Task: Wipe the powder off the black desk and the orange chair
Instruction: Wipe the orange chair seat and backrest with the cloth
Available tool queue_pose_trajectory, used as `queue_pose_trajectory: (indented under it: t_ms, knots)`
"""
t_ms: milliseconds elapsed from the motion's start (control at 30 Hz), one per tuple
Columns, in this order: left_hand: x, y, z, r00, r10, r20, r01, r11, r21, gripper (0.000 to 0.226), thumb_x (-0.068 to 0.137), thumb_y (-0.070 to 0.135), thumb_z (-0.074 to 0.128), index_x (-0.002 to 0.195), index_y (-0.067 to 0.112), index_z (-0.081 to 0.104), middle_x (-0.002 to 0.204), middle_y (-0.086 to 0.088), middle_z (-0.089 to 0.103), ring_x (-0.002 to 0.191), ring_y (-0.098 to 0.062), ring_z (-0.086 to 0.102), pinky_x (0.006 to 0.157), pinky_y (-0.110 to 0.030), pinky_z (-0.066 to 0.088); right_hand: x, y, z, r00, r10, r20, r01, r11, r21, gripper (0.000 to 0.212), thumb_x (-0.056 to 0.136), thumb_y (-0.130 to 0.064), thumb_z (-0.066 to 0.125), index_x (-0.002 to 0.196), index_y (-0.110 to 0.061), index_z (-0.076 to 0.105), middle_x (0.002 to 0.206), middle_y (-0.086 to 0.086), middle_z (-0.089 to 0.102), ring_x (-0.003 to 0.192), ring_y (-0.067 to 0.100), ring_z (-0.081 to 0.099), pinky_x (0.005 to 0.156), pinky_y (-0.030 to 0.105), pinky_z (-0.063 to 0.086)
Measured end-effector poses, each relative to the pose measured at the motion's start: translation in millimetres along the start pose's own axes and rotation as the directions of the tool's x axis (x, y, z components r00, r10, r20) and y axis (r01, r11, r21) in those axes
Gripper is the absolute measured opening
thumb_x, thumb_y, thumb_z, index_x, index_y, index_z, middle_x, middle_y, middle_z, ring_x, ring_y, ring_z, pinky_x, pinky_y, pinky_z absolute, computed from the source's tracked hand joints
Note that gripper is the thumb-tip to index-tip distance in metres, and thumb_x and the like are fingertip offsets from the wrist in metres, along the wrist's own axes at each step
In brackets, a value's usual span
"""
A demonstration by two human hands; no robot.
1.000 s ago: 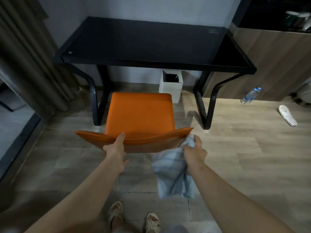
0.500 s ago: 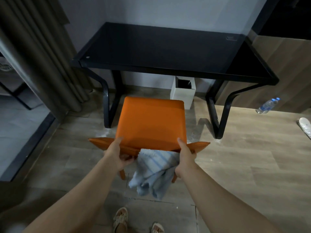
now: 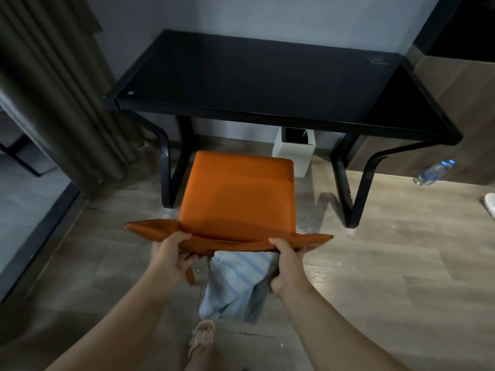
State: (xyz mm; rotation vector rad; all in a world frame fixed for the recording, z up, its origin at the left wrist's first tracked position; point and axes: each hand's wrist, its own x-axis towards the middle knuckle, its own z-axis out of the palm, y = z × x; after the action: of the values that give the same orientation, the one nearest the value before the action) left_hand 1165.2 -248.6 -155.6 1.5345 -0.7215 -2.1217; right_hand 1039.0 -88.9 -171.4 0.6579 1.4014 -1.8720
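Behind the orange chair (image 3: 238, 194), both grips sit on its backrest (image 3: 233, 241). Left grip (image 3: 171, 253) curls over the top edge, left of centre. Right grip (image 3: 286, 266) clamps the edge w/ the striped cloth (image 3: 235, 285) pinched under it; the cloth hangs behind the chair. Backrest's long axis runs left-right, so I'd expect a sideways wipe, right grip leading. Seat lies just beyond the grips, black desk (image 3: 267, 81) beyond the chair. White bin (image 3: 294, 151) past the chair's far edge: contents can't tell.

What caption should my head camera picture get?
Left hand and right hand grip the orange chair by its back; the right also holds a blue cloth.
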Motion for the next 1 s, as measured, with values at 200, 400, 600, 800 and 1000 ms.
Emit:
queue_pose_trajectory:
  t_ms: [200,400,600,800,1000]
  knots:
    - [42.4,40.6,21.3,0.998,0.042,0.048,-0.041,0.999,-0.034,0.051,0.087,-0.002,0.055,0.135,0.008,0.041,0.123,-0.024,0.057,0.096,-0.035,0.062,0.064,-0.044,0.051,35.3,-10.3,48.2,1.000,-0.022,0.018,0.023,0.999,-0.034,0.080,0.059,-0.022,0.079,0.124,-0.046,0.038,0.120,0.007,0.059,0.102,0.031,0.060,0.091,0.056,0.046]
    - [115.2,101.8,63.8,0.998,0.025,0.058,-0.025,1.000,-0.008,0.050,0.085,0.000,0.058,0.132,0.007,0.041,0.122,-0.023,0.057,0.100,-0.037,0.061,0.070,-0.048,0.054,89.1,-45.2,124.8,0.994,-0.107,0.012,0.106,0.994,0.008,0.069,0.074,-0.009,0.072,0.129,-0.033,0.037,0.120,0.009,0.058,0.101,0.031,0.060,0.093,0.052,0.048]
    - [180.1,167.0,109.6,0.996,0.018,0.086,-0.021,0.999,0.036,0.048,0.087,0.001,0.059,0.131,0.003,0.041,0.121,-0.025,0.058,0.091,-0.036,0.064,0.055,-0.043,0.054,143.6,-77.3,201.4,0.994,-0.107,-0.021,0.107,0.994,-0.002,0.067,0.075,-0.010,0.072,0.129,-0.030,0.037,0.118,0.010,0.059,0.100,0.030,0.061,0.094,0.051,0.049]
    - [220.0,214.6,145.4,0.993,0.004,0.121,-0.009,0.999,0.047,0.046,0.088,-0.001,0.057,0.131,0.003,0.040,0.117,-0.023,0.058,0.094,-0.035,0.064,0.067,-0.047,0.054,188.1,-100.3,255.1,0.994,-0.099,-0.040,0.098,0.995,-0.014,0.063,0.068,-0.015,0.077,0.117,-0.027,0.040,0.114,0.013,0.060,0.096,0.033,0.065,0.088,0.054,0.052]
    - [243.2,233.0,170.3,0.992,0.002,0.125,-0.010,0.998,0.066,0.040,0.088,-0.001,0.057,0.126,0.004,0.046,0.097,-0.017,0.062,0.087,-0.032,0.066,0.076,-0.047,0.056,216.8,-116.8,279.9,0.991,-0.132,-0.017,0.131,0.991,-0.018,0.075,0.062,-0.019,0.078,0.125,-0.023,0.038,0.117,0.015,0.061,0.099,0.033,0.065,0.090,0.052,0.051]
